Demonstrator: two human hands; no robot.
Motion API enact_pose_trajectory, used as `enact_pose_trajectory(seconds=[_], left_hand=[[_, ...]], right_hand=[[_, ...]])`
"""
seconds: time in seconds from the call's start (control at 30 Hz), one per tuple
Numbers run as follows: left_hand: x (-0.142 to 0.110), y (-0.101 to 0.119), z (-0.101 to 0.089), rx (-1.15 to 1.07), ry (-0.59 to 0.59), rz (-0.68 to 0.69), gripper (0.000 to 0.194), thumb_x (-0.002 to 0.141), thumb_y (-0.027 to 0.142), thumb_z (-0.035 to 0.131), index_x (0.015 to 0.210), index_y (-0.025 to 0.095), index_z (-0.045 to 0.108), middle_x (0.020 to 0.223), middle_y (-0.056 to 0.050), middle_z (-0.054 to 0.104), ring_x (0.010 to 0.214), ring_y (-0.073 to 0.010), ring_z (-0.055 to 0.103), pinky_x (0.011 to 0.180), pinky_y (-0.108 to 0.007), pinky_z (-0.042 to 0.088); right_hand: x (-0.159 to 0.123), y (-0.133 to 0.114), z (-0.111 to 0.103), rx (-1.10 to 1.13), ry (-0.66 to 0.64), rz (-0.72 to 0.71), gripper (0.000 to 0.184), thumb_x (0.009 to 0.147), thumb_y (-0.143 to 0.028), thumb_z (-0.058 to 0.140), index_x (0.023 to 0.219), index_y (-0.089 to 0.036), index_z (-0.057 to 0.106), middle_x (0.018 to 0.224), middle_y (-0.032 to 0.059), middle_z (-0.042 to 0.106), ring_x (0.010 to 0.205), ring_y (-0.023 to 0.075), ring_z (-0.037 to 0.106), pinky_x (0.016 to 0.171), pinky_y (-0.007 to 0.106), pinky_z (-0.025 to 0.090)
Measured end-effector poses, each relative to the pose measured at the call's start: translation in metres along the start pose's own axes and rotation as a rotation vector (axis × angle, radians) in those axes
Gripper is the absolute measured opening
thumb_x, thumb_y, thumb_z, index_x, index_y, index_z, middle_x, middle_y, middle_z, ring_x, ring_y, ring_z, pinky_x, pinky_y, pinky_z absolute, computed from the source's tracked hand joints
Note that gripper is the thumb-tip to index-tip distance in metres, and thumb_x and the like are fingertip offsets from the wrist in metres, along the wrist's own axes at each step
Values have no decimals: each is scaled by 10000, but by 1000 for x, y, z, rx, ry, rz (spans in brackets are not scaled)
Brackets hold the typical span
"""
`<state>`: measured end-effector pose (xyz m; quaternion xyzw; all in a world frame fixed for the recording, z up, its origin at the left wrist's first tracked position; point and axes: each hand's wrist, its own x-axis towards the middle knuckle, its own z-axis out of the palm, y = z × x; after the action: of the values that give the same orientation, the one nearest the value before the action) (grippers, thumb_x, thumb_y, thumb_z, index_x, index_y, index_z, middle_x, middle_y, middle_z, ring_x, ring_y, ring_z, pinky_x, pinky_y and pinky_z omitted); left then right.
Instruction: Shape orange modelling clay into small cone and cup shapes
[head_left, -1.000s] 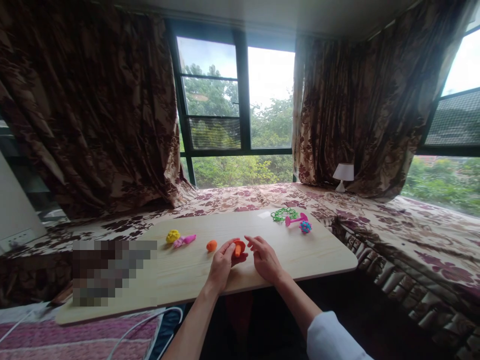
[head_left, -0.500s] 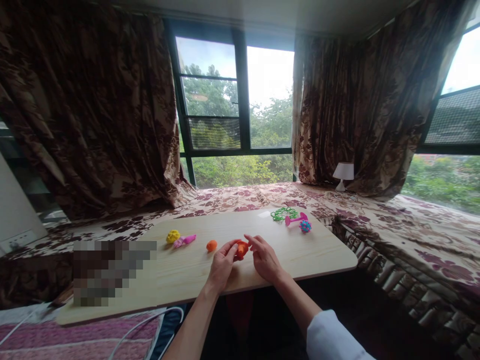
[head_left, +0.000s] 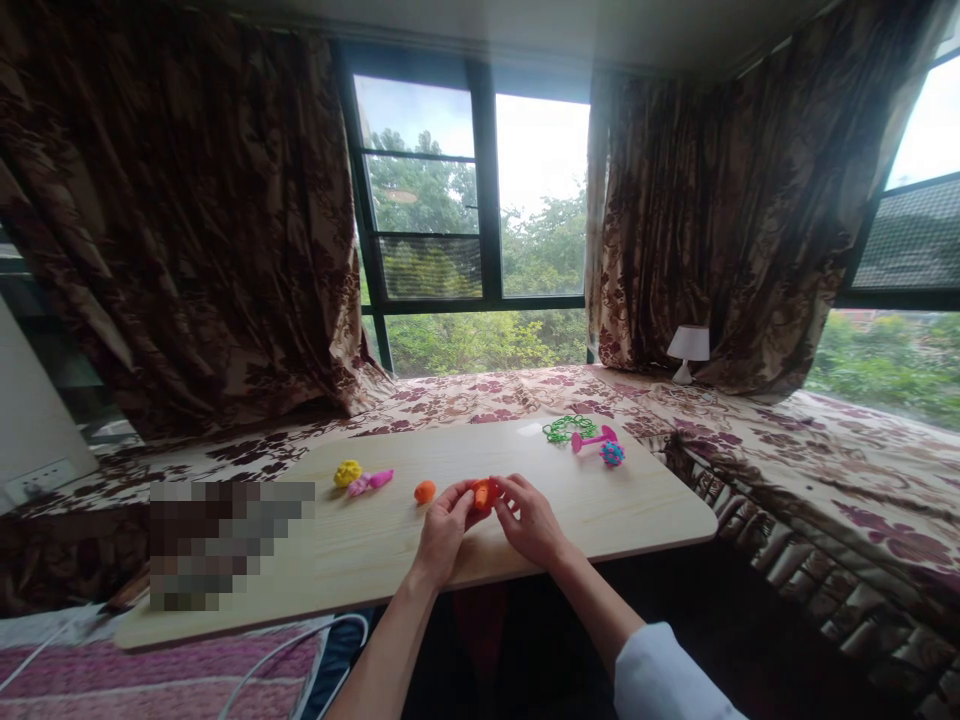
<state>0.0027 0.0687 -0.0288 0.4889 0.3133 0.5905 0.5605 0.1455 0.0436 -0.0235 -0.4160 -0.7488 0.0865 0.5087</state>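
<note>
Between my two hands, just above the near part of the table, is a shaped piece of orange modelling clay (head_left: pixel 481 494). My left hand (head_left: pixel 447 524) pinches its left side between thumb and fingers. The fingertips of my right hand (head_left: pixel 531 520) close on its right edge, and part of the piece is hidden by the fingers. A smaller orange clay lump (head_left: pixel 424 491) lies on the table just left of my left hand. Further left sit a yellow clay lump (head_left: pixel 347 473) and a pink clay piece (head_left: pixel 373 481), touching or nearly so.
On the pale wooden table (head_left: pixel 637 510), at the back right, lie a green stringy loop (head_left: pixel 568 430), a pink dumbbell-shaped piece (head_left: pixel 594 440) and a blue ball with pink studs (head_left: pixel 613 454). A blurred-out patch (head_left: pixel 225 545) covers the left. A white lamp (head_left: pixel 688 350) stands behind.
My right fingers have come down and inward from beside the orange clay onto its right edge. The clay has turned slightly in my left hand. Other objects stay in place.
</note>
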Motion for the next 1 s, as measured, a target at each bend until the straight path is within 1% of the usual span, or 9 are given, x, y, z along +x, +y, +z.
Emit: enact_pose_trajectory(seconds=[0.2,0.47,0.63,0.8,0.93,1.0], left_hand=[[-2,4,3,3,-45,4,340,710,344,582,969,129,628,900,-74,661,807,-181,615,728,-314,515],[-2,3,3,24,-36,-1,351,696,362,594,948,120,634,841,-61,662,751,-167,620,706,-307,520],[-3,4,4,33,-33,-4,355,694,367,595,940,114,633,832,-68,663,746,-171,623,699,-317,522],[-4,6,6,41,-37,-10,350,683,368,605,925,119,643,799,-61,669,738,-170,626,702,-316,521],[-4,5,7,48,-29,-16,313,677,351,612,894,127,648,808,-50,670,740,-157,624,710,-304,519],[-4,5,7,51,-31,-21,296,678,332,616,887,123,646,804,-48,666,745,-157,622,711,-301,519]], right_hand=[[0,-1,-1,2,-3,-15,394,785,-121,457,1158,-245,494,936,33,538,742,124,544,641,237,474],[0,1,-3,-17,8,-49,392,794,-93,430,1129,-265,540,894,28,544,814,142,529,704,250,458],[0,3,-2,-3,12,-19,478,782,-60,407,1215,-256,461,909,26,539,774,130,526,689,238,451],[0,2,-3,-17,-9,-51,497,750,-12,393,1150,-273,530,902,21,539,806,135,524,743,248,433],[0,0,-4,-35,-10,-51,551,726,12,388,1186,-271,498,903,20,540,803,133,524,747,243,433],[0,0,-5,-41,-27,-58,552,727,20,380,1170,-282,513,889,16,541,800,128,526,749,240,432]])
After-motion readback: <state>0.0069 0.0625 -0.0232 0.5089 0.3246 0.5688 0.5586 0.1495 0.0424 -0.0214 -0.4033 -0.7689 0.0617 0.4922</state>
